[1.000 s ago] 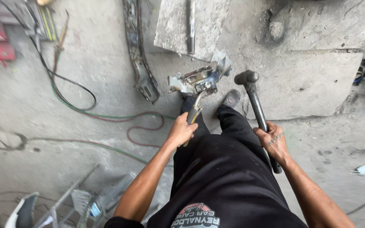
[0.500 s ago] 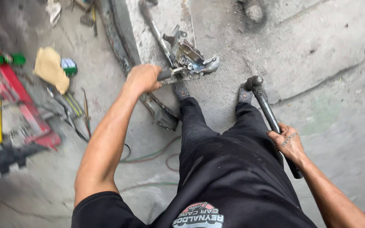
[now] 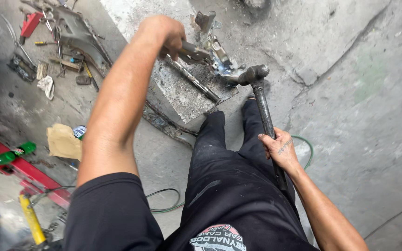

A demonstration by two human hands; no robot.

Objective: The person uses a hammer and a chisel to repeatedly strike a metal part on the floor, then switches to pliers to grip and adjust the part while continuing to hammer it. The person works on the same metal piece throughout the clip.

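My left hand (image 3: 166, 35) grips locking pliers (image 3: 194, 52) clamped on a small bent metal bracket (image 3: 222, 62), held over a flat steel plate (image 3: 182, 95) on the concrete floor. My right hand (image 3: 281, 149) is closed around the handle of a dark hammer (image 3: 262, 109). The hammer head (image 3: 253, 74) sits right beside the bracket, touching or nearly touching it. A thin metal rod (image 3: 196, 82) lies across the plate. My legs in black trousers stretch toward the plate.
Scattered tools and a curved metal part (image 3: 77, 35) lie at the upper left. A red frame (image 3: 22, 167), a green bottle (image 3: 12, 155), a yellow-handled tool (image 3: 31, 218), a piece of cardboard (image 3: 63, 142) and a green cable (image 3: 166, 204) are at the left.
My view has swung left and closer. My left hand carried the pliers and bracket onto the plate. The hammer head came down from beside the bracket to meet it.
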